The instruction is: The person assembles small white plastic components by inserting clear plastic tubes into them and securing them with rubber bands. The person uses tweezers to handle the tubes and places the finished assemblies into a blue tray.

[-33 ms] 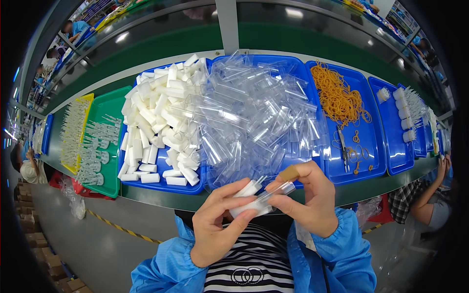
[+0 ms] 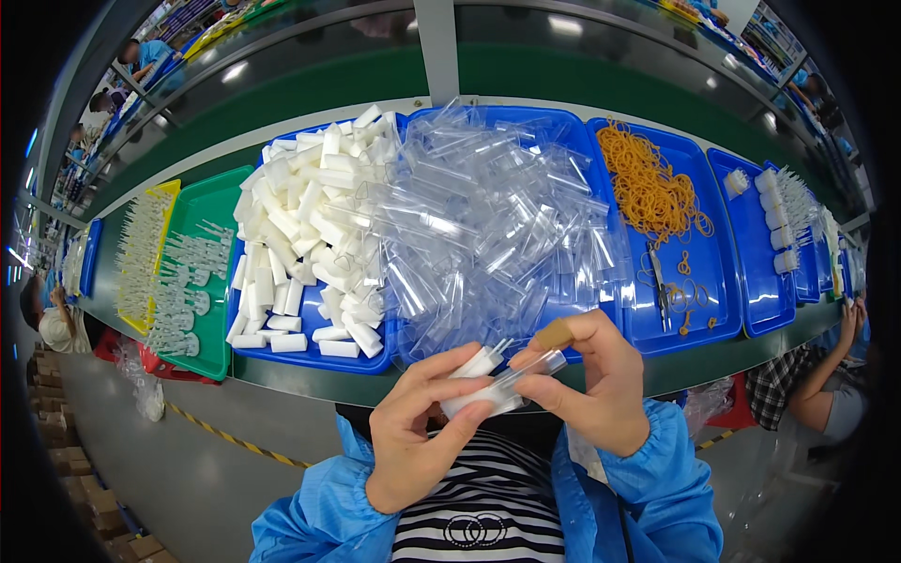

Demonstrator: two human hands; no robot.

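Note:
Just in front of my striped shirt, both hands are close together. My left hand (image 2: pixel 424 422) grips white cylindrical pieces (image 2: pixel 480 362) between thumb and fingers. Thin pale prongs stick out of the upper piece. My right hand (image 2: pixel 601 380) pinches a clear plastic sleeve (image 2: pixel 545 365) between thumb and index finger, which has a brown wrap (image 2: pixel 554 334) on it. The sleeve's lower end reaches to the lower white piece at my left fingertips; whether it goes around that piece I cannot tell. Behind my hands lies a heap of clear plastic sleeves (image 2: pixel 488 216).
A blue tray holds white cylinders (image 2: pixel 310 202) on the left. To the right, a blue tray (image 2: pixel 699 272) has orange rubber bands (image 2: pixel 648 178) and scissors (image 2: pixel 661 286). Green (image 2: pixel 221 192) and yellow (image 2: pixel 173 188) trays of pronged pieces stand far left. Other people sit at both sides.

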